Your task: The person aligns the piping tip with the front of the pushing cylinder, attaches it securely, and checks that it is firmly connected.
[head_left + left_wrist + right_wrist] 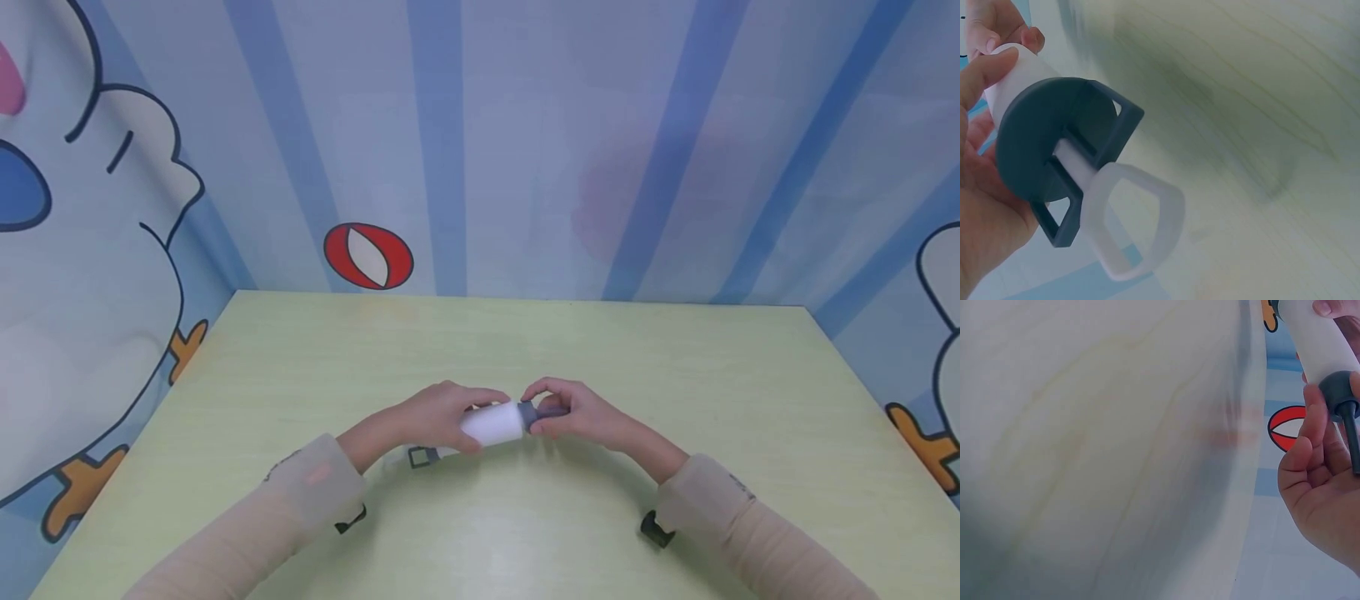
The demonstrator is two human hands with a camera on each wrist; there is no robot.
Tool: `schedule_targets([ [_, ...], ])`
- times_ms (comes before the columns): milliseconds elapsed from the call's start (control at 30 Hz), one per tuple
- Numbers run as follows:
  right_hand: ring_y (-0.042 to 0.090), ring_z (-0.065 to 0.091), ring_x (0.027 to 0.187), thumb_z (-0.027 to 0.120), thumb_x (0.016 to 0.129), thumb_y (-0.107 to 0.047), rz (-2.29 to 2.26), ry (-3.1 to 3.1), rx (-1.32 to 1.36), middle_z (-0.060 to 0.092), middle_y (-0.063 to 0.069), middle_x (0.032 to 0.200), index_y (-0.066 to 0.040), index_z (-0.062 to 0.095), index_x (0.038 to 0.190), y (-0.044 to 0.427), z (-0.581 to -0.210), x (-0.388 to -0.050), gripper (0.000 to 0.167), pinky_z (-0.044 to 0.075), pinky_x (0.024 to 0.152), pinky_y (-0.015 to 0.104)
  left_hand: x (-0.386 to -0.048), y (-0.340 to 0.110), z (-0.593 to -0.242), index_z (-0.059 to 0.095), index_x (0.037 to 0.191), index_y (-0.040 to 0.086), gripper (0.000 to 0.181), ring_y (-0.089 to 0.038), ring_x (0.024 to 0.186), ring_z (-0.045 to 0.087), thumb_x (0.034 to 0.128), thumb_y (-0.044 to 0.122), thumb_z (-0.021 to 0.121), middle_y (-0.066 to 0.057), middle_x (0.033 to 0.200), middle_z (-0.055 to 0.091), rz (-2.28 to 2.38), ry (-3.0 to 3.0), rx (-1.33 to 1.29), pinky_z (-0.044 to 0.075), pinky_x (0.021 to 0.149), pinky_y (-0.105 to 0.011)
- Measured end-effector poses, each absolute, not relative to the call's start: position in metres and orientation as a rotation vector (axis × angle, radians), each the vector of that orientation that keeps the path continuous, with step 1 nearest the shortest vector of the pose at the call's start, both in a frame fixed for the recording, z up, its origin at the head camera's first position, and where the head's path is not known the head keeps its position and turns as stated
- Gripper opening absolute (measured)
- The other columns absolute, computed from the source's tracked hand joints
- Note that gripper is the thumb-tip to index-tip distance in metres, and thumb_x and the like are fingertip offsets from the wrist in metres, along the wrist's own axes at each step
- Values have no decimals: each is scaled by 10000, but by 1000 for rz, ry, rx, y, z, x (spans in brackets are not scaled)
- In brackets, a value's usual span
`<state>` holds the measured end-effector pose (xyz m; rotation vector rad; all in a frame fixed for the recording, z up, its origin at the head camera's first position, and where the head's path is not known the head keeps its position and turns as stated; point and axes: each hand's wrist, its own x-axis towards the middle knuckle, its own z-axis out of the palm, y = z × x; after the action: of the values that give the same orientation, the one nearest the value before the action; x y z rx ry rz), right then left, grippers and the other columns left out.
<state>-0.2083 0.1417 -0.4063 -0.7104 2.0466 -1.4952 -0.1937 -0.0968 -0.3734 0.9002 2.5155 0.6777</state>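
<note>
A white cylinder (493, 424) with dark end pieces is held above the table, lying nearly level. My left hand (438, 414) grips its white body, thumb and fingers round it. In the left wrist view, a dark round cap (1035, 140) with two side loops closes the near end, and a white ring handle (1169, 219) sticks out of it. My right hand (581, 414) pinches the dark cap (1338, 394) at the other end with thumb and fingers; a thin dark nozzle (1350, 437) extends from that cap over the palm.
The pale wooden table (525, 342) lies beneath both hands. Behind it stands a blue striped backdrop (525, 150) with a red and white oval (369, 256). Cartoon figures are printed at both sides.
</note>
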Motion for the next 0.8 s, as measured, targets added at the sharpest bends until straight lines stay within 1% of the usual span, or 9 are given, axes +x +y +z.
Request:
schedule_targets([
  [100,217,551,819,656,784,-153,-1491,2110,-737,580,97,998,-28,529,1089,140,-407,-208,354,465,704,323,-194,-97,-374,457,1270,255,587,-129,868,509,736,203,693,49,1107,571,668,2521,898,428,718,-281],
  [167,215,528,837,665,774,-140,-1500,2139,-735,553,91,1007,-29,542,1066,139,-407,-208,336,459,728,324,-194,-96,-374,457,1272,254,588,-131,868,510,736,209,694,46,1104,573,660,2524,898,428,718,-283],
  [300,214,509,811,673,764,-134,-1514,2173,-721,545,78,958,-33,553,1021,137,-406,-208,301,455,698,312,-194,-96,-375,450,1279,254,595,-130,871,511,738,217,693,43,1106,573,645,2530,896,428,718,-281],
  [433,198,527,791,654,787,-157,-1515,2189,-708,567,64,923,-28,562,1003,137,-407,-209,268,453,672,298,-195,-96,-375,457,1273,245,587,-128,862,511,737,209,692,40,1097,576,644,2533,917,428,710,-274],
  [633,185,548,693,556,865,-202,-1527,2159,-660,601,37,794,8,553,1002,139,-408,-209,250,483,669,364,-194,-95,-373,477,1258,220,570,-125,845,522,733,178,692,26,1077,589,669,2529,984,431,705,-272],
  [733,169,554,648,516,890,-221,-1533,2145,-663,614,32,771,21,548,1013,140,-408,-209,273,489,658,384,-193,-94,-372,475,1263,218,574,-126,846,523,733,178,692,21,1084,587,674,2528,988,434,705,-273],
  [800,192,559,639,492,903,-231,-1538,2137,-676,617,45,773,28,540,1035,141,-408,-209,295,489,658,386,-193,-94,-372,474,1263,216,574,-127,849,524,733,177,693,18,1088,586,678,2528,989,435,706,-275],
])
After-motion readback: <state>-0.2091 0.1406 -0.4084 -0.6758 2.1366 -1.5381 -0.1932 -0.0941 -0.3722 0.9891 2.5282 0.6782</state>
